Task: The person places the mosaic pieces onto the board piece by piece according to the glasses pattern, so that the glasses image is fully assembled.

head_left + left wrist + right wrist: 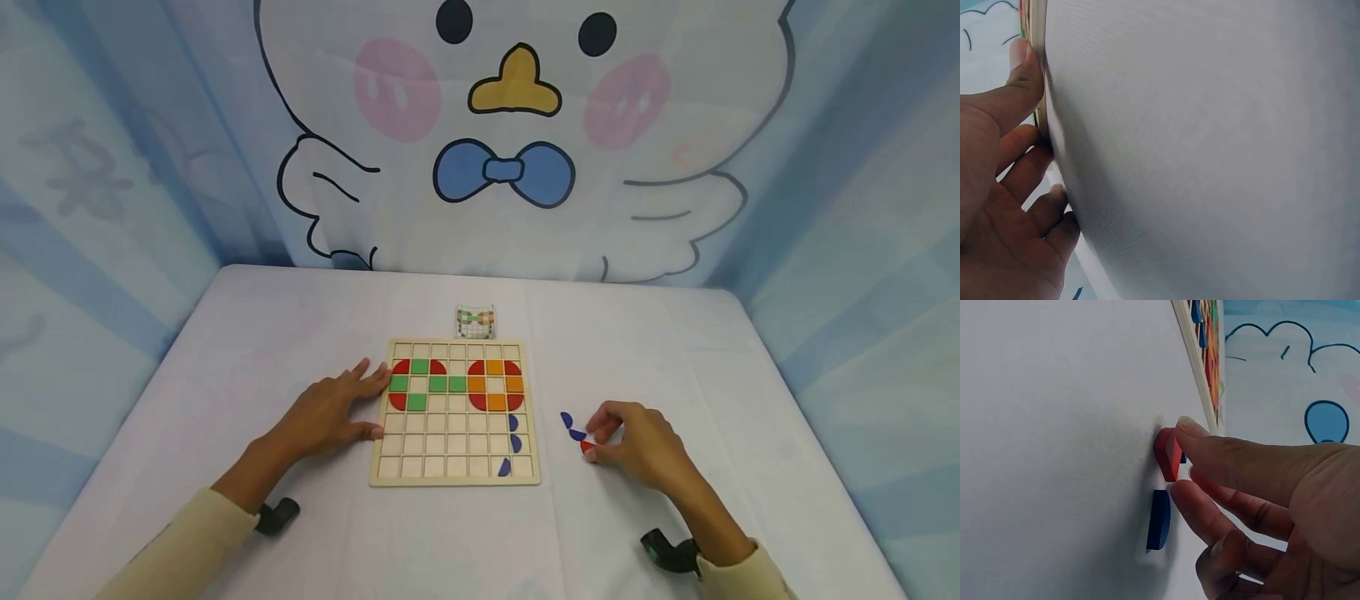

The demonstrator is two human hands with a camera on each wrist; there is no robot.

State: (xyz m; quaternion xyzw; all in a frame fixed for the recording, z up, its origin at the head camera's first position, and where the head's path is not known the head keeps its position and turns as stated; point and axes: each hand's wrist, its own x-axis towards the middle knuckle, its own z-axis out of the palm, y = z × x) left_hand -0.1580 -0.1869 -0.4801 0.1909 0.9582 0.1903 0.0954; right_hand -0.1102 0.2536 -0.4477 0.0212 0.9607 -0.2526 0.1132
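A wooden grid board (455, 482) lies on the table, its upper rows partly filled with red, green and orange pieces. Against its left edge my left hand (322, 417) rests with fingers spread, thumb and fingertips at the rim; the left wrist view shows the thumb (1025, 75) by the board's side. To the right of the board, my right hand (637, 442) pinches a red curved-edge piece (1165, 450) between thumb and index finger, close over the tablecloth. Beside it lie two blue half-round pieces (566, 419), one (1159, 520) just below the red piece in the right wrist view.
Three blue pieces (515, 443) sit in the board's lower right cells. A small pattern card (475, 317) lies behind the board's top edge. White cloth (300, 300) covers the table, and a printed curtain (502, 233) hangs behind it.
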